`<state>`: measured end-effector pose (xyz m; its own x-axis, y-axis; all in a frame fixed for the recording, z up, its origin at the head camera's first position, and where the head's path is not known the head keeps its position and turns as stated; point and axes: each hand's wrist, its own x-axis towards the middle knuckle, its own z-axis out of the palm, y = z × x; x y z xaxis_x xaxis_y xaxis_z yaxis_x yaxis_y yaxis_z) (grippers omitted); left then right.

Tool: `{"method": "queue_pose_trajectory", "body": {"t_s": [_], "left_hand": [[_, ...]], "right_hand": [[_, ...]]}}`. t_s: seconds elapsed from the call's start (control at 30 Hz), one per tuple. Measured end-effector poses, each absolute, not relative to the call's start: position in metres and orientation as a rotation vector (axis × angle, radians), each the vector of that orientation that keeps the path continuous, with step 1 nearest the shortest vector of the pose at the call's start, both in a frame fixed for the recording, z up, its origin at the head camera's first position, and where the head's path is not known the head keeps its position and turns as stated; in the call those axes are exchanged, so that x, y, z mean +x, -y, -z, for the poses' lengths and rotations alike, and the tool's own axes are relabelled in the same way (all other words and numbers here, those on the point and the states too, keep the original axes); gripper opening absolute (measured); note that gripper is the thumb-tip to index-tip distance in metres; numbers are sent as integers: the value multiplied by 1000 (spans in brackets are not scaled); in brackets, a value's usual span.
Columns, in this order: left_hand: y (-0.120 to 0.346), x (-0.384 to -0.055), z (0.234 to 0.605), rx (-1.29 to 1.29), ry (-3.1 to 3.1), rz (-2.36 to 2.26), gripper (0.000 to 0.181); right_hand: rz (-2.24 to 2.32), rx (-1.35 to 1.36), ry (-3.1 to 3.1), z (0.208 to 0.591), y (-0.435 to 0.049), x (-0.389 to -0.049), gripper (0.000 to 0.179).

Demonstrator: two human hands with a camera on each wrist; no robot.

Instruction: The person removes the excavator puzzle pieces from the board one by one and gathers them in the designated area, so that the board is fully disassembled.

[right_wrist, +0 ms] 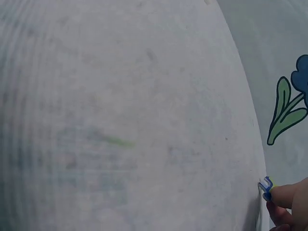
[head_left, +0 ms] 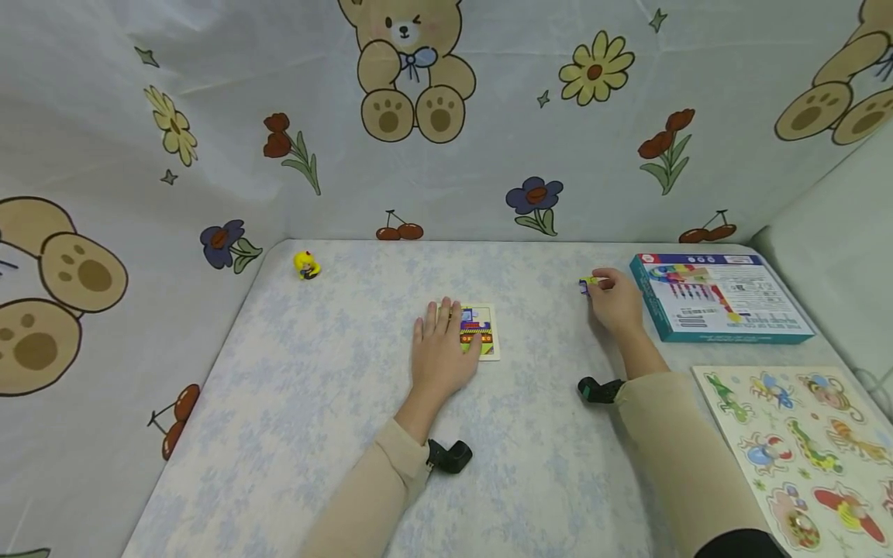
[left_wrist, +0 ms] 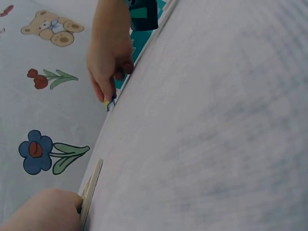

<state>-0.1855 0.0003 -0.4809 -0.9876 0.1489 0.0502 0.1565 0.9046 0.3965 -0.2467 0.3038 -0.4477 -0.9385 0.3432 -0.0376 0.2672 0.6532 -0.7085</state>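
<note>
My left hand (head_left: 441, 353) lies with straight fingers over a small square picture board (head_left: 491, 335), covering its left part. Red, yellow and blue vehicle-like artwork shows to the right of the fingers. The left wrist view catches that hand (left_wrist: 45, 211) at the board's pale edge (left_wrist: 91, 192). Farther right, my right hand (head_left: 617, 302) pinches a small blue-and-yellow piece (head_left: 584, 286) between thumb and fingertips, close over the table. In the right wrist view the piece (right_wrist: 266, 185) has a blue, forked end poking out past the fingertips; the rest is hidden.
A teal-edged flat box (head_left: 725, 298) lies just right of my right hand. Nearer on the right is a board of animal and insect pictures (head_left: 788, 457). A small yellow toy (head_left: 306, 265) stands at the back left. Printed cloth (head_left: 474, 186) hangs behind the table.
</note>
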Motion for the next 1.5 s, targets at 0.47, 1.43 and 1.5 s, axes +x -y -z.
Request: {"method": "queue_pose_trajectory", "body": {"t_s": [0.47, 1.43, 1.5], "left_hand": [[5, -187, 478, -273, 3051, 718, 75], [21, -184, 477, -340, 3060, 596, 79], [20, -185, 477, -342, 3068, 584, 79]], "right_hand": [[-987, -615, 2870, 450, -302, -252, 45], [-1109, 336, 2974, 448, -187, -204, 33], [-1090, 375, 2981, 450, -182, -203, 32]]}}
